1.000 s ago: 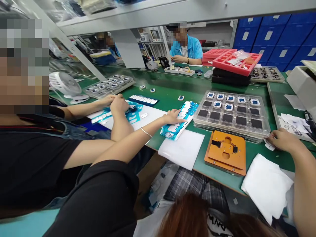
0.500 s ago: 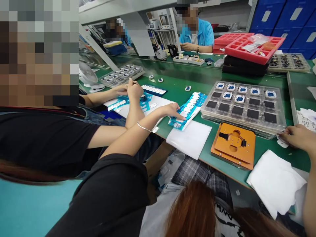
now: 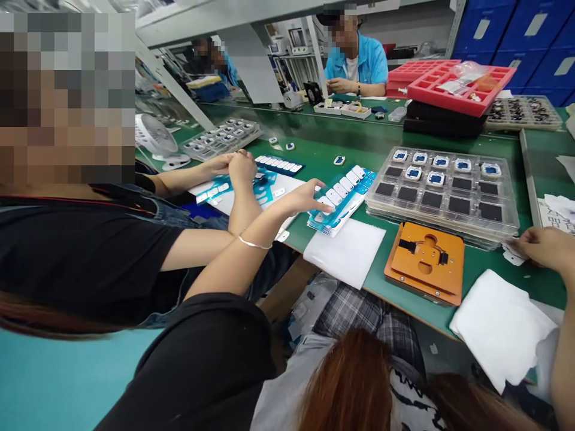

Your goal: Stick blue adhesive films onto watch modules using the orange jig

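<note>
My left hand (image 3: 309,197) is over the near left edge of a stack of blue sheets (image 3: 344,194) bearing white labels. Its thumb and fingers are apart, with fingertips on or just above the top sheet. At the right, my right hand (image 3: 539,246) pinches small white pieces (image 3: 513,254) beside the clear tray. That clear tray (image 3: 442,224) holds several white-framed blue parts (image 3: 435,178) in its back rows, above dark pads. An orange fixture (image 3: 426,263) lies in front of the tray. A folded white sheet (image 3: 345,251) sits at the table edge.
A person at the left works with both hands (image 3: 242,170) over blue sheets. Another person in blue (image 3: 372,63) sits across the table. Red trays (image 3: 462,87) stand at the back right. A white cloth (image 3: 503,329) lies at the front right edge.
My left hand has lifted slightly and its fingers have spread over the stack. The neighbour's hands have come together. My right hand has hardly moved.
</note>
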`<state>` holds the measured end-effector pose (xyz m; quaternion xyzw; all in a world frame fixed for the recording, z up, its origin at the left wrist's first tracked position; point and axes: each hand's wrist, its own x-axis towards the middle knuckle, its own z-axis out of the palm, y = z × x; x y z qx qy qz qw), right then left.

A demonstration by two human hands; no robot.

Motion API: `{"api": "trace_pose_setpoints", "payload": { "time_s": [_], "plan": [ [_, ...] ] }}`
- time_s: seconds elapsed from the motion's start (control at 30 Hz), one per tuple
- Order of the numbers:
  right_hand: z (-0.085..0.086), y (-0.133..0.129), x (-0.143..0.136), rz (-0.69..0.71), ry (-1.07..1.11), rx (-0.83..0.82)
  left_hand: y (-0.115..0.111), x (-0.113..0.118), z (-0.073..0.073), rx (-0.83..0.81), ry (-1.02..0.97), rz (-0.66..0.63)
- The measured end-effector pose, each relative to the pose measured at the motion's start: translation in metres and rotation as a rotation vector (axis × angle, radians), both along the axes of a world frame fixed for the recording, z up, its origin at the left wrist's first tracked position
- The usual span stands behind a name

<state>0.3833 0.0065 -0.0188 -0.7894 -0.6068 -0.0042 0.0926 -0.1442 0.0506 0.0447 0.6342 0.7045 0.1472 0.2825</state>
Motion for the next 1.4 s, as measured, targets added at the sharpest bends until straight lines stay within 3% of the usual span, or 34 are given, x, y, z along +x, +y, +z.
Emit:
{"api": "trace_pose_setpoints", "payload": {
  "time_s": [0.03, 0.07, 0.13, 0.17, 0.23, 0.3, 0.33, 0.43, 0.6, 0.87, 1.17, 1.4],
  "plan": [
    [0.007, -0.006, -0.008, -0.165, -0.041, -0.053, -0.004, 0.004, 0.0, 0.044, -0.11, 0.033],
    [0.015, -0.014, -0.019, -0.332, -0.11, 0.005, -0.008, 0.011, 0.0, 0.078, -0.24, 0.057],
    [0.034, -0.03, -0.048, -0.392, -0.192, 0.391, -0.016, 0.033, -0.004, 0.128, -0.508, 0.06],
    [0.043, -0.038, -0.065, -0.319, -0.154, 0.572, -0.02, 0.047, -0.006, 0.155, -0.627, 0.042],
    [0.056, -0.051, -0.1, 0.113, 0.069, 0.823, -0.026, 0.078, -0.009, 0.262, -0.792, 0.008],
    [0.061, -0.059, -0.131, 0.572, 0.398, 0.846, -0.032, 0.108, -0.009, 0.408, -0.813, -0.051],
    [0.06, -0.061, -0.144, 0.749, 0.525, 0.757, -0.034, 0.122, -0.008, 0.471, -0.786, -0.104],
    [0.052, -0.065, -0.168, 0.884, 0.617, 0.7, -0.042, 0.152, -0.006, 0.593, -0.68, -0.333],
    [0.041, -0.067, -0.179, 0.821, 0.431, 0.763, -0.048, 0.174, -0.012, 0.705, -0.549, -0.662],
    [0.036, -0.074, -0.186, 0.724, 0.583, 0.686, -0.04, 0.173, -0.03, 0.789, -0.531, -0.836],
    [0.03, -0.072, -0.187, 0.539, 1.181, 0.523, -0.046, 0.171, -0.029, 0.915, -0.355, -0.961],
    [0.041, -0.068, -0.174, 0.506, 0.993, 0.64, -0.045, 0.162, -0.028, 0.901, -0.388, -0.937]
  ]
}}
